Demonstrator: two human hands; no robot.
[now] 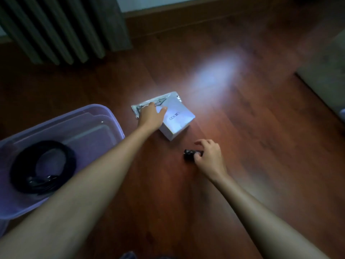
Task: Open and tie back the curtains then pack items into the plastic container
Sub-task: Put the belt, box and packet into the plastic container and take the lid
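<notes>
At your far left, top corner, a grey-green curtain [61, 28] hangs in heavy pleats down to the floor. Below it, your clear, purple-tinted plastic container [113, 118] stands open on the boards at the left edge, with a black coil [43, 167] lying flat on its bottom (whether it is a cable or a strap you cannot tell from here). Your left forearm crosses above the container's near corner, and your left hand [151, 116] rests palm down just beyond the container. Its fingers are straight and slightly spread over a clear plastic pouch [160, 99], and the thumb is set apart on the lid of a white box [179, 118]. The pouch lies against the box's far-left edge, and both sit on the floor beside the container, not in it. Nearer to you and to the right of the box, a small black cylinder [189, 154] lies against the floor. Your right hand [209, 156] grips its right end with curled fingers, the index finger lifted clear above it. The wooden floor [261, 128] is a dark reddish brown with visible plank seams, dim except for a pale bluish patch of light [214, 73] beyond the box. A wooden baseboard [205, 17] runs along the foot of a pale wall [168, 2] at the top. At the right edge a pale, soft-looking slab [324, 71] lies on the boards, too blurred to identify.
</notes>
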